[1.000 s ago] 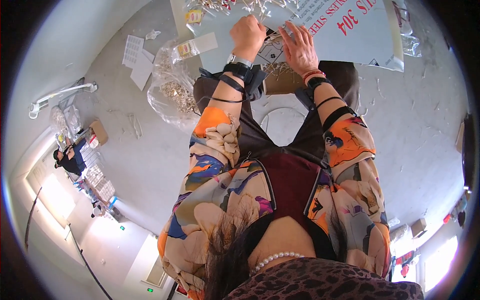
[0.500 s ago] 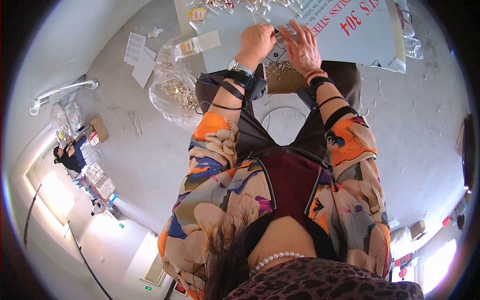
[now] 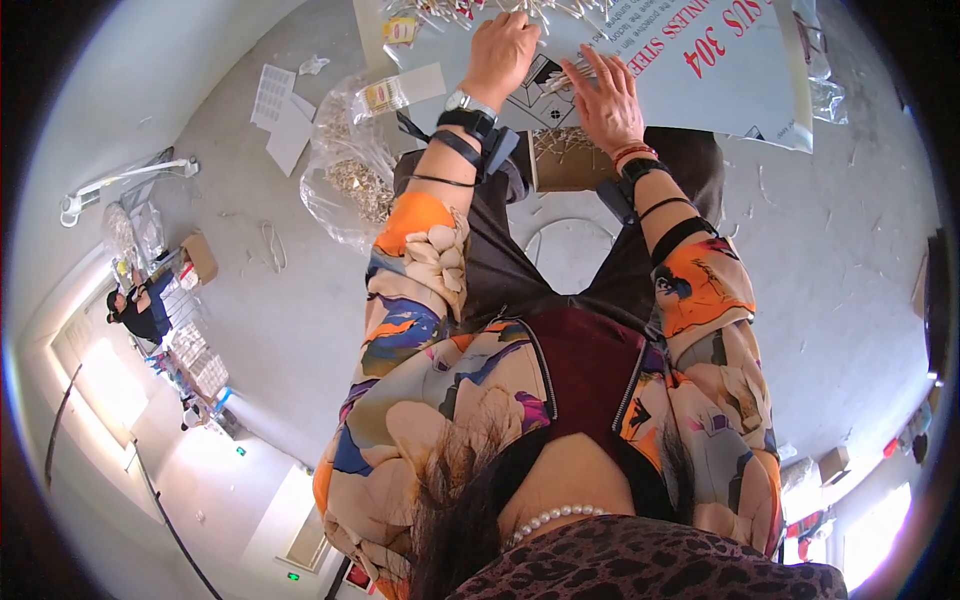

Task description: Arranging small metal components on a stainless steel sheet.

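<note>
Right grip [image 3: 610, 106] lies spread, white sticks [image 3: 556, 82] at its left; curled left grip's hold I cannot tell

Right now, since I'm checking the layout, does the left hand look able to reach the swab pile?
Probably yes: the left hand is at the near edge of the swab pile, with nothing visible in between.
</note>
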Demonstrator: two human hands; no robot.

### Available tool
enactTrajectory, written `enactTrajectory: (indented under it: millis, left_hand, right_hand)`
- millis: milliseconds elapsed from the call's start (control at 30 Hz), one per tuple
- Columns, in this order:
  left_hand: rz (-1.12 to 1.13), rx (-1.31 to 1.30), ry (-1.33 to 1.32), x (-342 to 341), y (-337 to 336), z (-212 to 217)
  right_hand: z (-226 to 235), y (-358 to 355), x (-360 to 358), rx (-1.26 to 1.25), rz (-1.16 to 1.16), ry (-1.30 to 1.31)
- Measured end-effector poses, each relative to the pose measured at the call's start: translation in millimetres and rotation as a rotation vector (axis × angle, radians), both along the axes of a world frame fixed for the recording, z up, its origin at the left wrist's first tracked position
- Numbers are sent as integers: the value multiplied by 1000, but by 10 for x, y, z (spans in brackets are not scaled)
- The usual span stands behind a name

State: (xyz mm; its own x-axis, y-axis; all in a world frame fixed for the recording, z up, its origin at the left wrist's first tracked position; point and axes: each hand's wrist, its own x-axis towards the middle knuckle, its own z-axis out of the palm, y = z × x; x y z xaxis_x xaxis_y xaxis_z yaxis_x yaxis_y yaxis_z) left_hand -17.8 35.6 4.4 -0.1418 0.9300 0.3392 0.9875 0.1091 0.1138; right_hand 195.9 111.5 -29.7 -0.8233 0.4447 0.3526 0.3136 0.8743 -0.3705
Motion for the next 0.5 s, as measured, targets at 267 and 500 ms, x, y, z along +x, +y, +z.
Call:
enactTrajectory:
  millis: [267, 500]
  left_hand:
    - [-98, 2, -147, -242, 103, 130]
    - [325, 500, -946, -560, -36, 147]
  right_hand:
    - [-28, -5, 10, 25, -13, -43]
    - [68, -46, -66, 31, 3, -16]
